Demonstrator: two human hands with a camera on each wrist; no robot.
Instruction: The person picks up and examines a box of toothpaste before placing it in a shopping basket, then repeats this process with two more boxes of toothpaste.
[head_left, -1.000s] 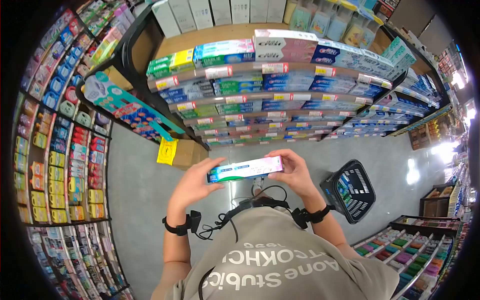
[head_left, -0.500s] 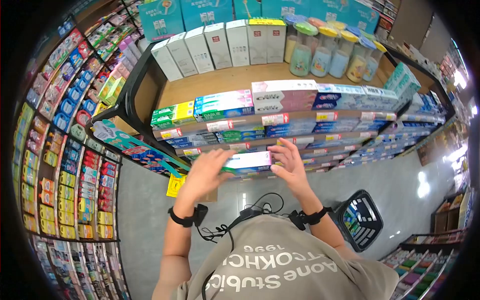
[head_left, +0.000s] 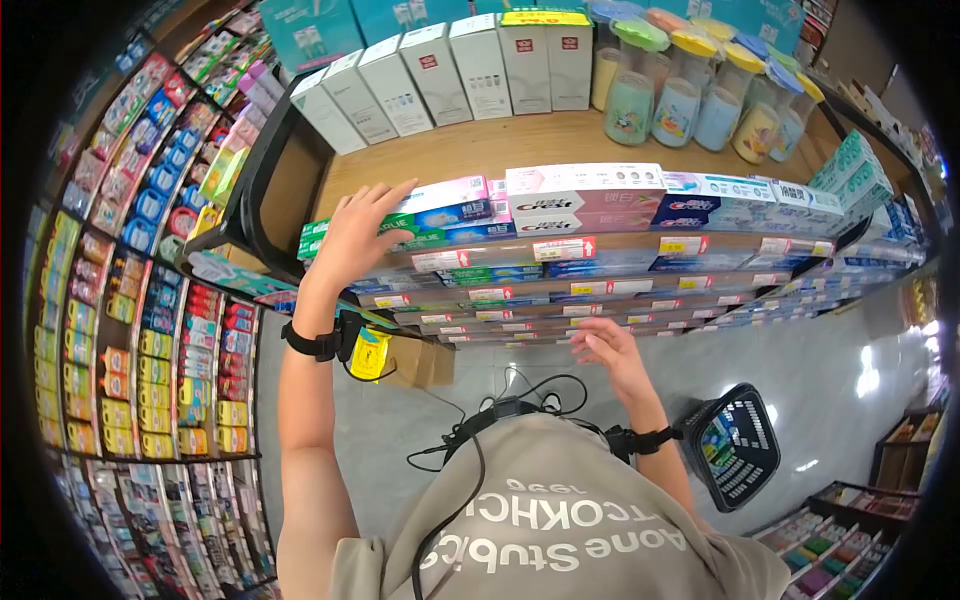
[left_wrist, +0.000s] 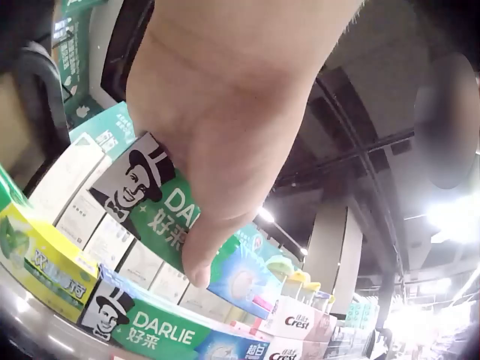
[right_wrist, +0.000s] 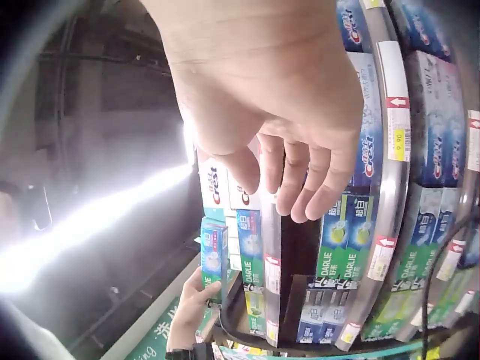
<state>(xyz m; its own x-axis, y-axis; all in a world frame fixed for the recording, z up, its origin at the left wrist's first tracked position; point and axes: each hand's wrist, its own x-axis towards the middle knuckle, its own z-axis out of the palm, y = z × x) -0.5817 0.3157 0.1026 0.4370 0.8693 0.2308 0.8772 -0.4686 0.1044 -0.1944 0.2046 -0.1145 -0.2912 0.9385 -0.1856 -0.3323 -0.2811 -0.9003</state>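
Note:
In the head view, the left hand [head_left: 358, 234] grips a green, blue and pink Darlie box [head_left: 447, 197] at the front of the top shelf. Seen from the left wrist, the thumb lies across the front of this box [left_wrist: 166, 217], which is tilted above another Darlie box [left_wrist: 161, 327] on the shelf. A yellow box [left_wrist: 49, 262] stands beside that one. Below the shelf edge, the right hand [head_left: 617, 362] holds nothing; its fingers hang loosely bent before the lower rows in the right wrist view.
Crest boxes [head_left: 583, 180] sit to the right on the same shelf, with white cartons [head_left: 430, 75] and lidded bottles [head_left: 677, 100] behind. A black basket [head_left: 735, 447] stands on the floor at right. A brown carton [head_left: 420, 360] is below the shelf.
Both hands held the box between them; the right hand has let go and moved down and right. The left hand has carried the box up and left to the top shelf.

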